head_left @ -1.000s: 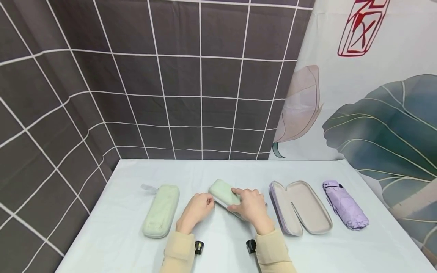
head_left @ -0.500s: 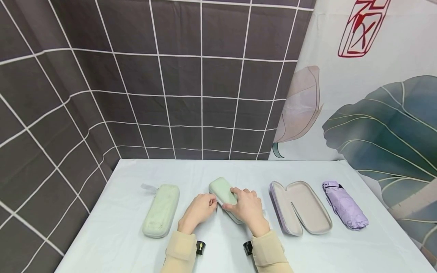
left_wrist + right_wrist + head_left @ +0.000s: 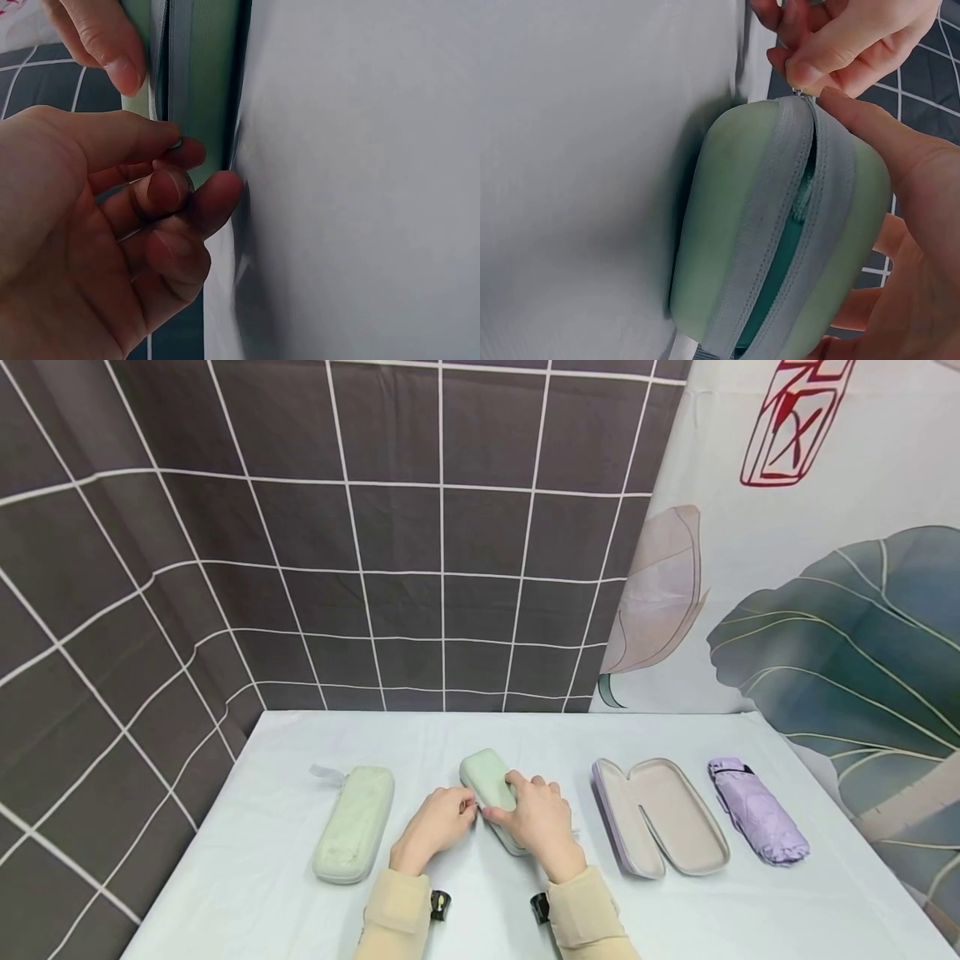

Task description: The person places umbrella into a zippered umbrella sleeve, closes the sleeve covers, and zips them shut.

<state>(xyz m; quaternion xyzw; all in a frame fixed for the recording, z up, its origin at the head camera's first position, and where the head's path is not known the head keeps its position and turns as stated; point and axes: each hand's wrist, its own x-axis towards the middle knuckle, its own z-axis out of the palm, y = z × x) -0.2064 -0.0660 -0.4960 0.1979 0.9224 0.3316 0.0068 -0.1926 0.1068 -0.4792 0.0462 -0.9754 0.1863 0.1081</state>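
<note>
In the head view, a pale green zippered case (image 3: 486, 777) stands on the table between the two hands. My right hand (image 3: 542, 818) grips it from above and the right side. The left hand (image 3: 437, 823) pinches a small zipper pull (image 3: 798, 93) at the case's edge; the pull is mostly covered by the fingertips. In the right wrist view, the grey zipper tape (image 3: 761, 247) is parted along the near end of the case. Something teal (image 3: 781, 262) shows through that gap; its kind cannot be made out. The right thumb lies beside the zipper near the left fingertips.
To the left lies another pale green case (image 3: 354, 825), closed, with a pale strap. On the right an opened lilac case (image 3: 678, 817) shows its beige lining. Beyond it rests a folded purple umbrella (image 3: 759, 812). A white cloth covers the table (image 3: 300, 914).
The green case has turned slightly and tipped, so its side shows more. My right hand has shifted a little left with it. The left hand has edged slightly right.
</note>
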